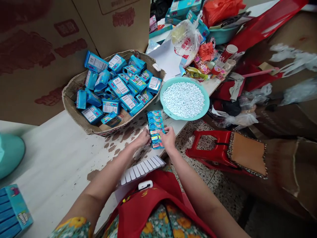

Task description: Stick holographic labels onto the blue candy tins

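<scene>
A row of several small blue boxes (155, 121) stands on the table near its front edge, round openings showing on the upper ones and pink and yellow pieces on the lower ones. My left hand (144, 137) is closed against the row's left side. My right hand (168, 136) pinches at the right side, thumb over the boxes. Behind and to the left is a cut-down carton (81, 124) piled with blue printed boxes (119, 86). A turquoise basin (205, 105) full of small white pieces (183, 99) sits just behind my right hand.
A sheet of white strip labels (141, 169) lies at the table edge by my body. Bags, cups (231, 49) and packets crowd the back right. A red stool (210, 145) stands to the right. Far left are a teal tub (11, 153) and a blue display box (18, 208).
</scene>
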Demonstrator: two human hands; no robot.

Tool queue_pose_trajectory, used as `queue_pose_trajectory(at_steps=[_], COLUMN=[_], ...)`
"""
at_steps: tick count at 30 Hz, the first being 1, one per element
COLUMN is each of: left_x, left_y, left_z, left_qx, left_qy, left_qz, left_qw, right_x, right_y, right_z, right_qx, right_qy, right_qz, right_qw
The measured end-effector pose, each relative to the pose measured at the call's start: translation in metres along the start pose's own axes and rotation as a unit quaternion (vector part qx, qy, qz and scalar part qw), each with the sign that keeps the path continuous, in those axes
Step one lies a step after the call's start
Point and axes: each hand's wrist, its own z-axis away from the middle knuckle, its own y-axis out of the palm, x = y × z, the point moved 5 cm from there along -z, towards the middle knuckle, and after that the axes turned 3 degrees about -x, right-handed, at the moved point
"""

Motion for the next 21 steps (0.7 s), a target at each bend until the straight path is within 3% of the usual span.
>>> queue_pose_trajectory(at_steps=[3, 5, 7, 10, 12, 13, 17, 21], left_x=[0.002, -0.002, -0.001, 0.023, 0.052, 0.069, 0.128, 0.155], left_y=[-0.003, -0.022, -0.05, -0.084, -0.092, -0.093, -0.091, -0.091], left_z=[0.001, 0.017, 0.048, 0.116, 0.16, 0.176, 0.197, 0.191], left_qx=[-0.011, -0.011, 0.011, 0.111, 0.156, 0.15, -0.007, -0.123], left_qy=[0.022, 0.053, 0.053, -0.012, -0.068, -0.091, -0.15, -0.149], left_qz=[-0.072, -0.114, -0.144, -0.15, -0.133, -0.135, -0.11, 0.002], left_qw=[0.997, 0.992, 0.988, 0.982, 0.976, 0.975, 0.982, 0.981], right_x=[0.006, 0.013, 0.026, 0.05, 0.062, 0.065, 0.06, 0.043], right_y=[-0.006, -0.013, -0.025, -0.034, -0.021, -0.009, 0.051, 0.091], right_z=[-0.003, -0.001, 0.007, 0.042, 0.076, 0.096, 0.176, 0.22], right_qx=[0.016, 0.023, -0.006, -0.027, 0.065, 0.136, 0.387, 0.475], right_qy=[-0.048, -0.079, -0.131, -0.22, -0.249, -0.257, -0.293, -0.338], right_qz=[0.037, 0.042, 0.039, 0.012, -0.027, -0.044, -0.04, 0.059], right_qw=[0.998, 0.996, 0.991, 0.975, 0.966, 0.956, 0.873, 0.81])
